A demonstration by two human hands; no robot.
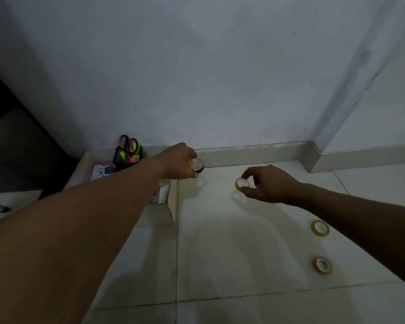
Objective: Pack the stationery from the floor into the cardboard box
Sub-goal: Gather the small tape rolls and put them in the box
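Note:
My left hand (179, 163) reaches across the cardboard box (172, 204) and grips a black-edged tape roll (198, 165) just past the box's right wall. To the right, my right hand (267, 184) holds a small yellow tape roll (242, 184) slightly above the floor. Two more yellow tape rolls lie on the tiles at the right, one (320, 228) farther away and one (322, 265) nearer. Inside the box stand scissors with pink and yellow handles (129, 148), beside a pink-and-white packet (102, 171). My left forearm hides much of the box's interior.
A white wall with a skirting board (255, 154) runs behind the box, and a wall corner juts out at the right (313, 157). Dark furniture (14, 141) stands at the left. Pale floor tiles (232, 253) stretch in front.

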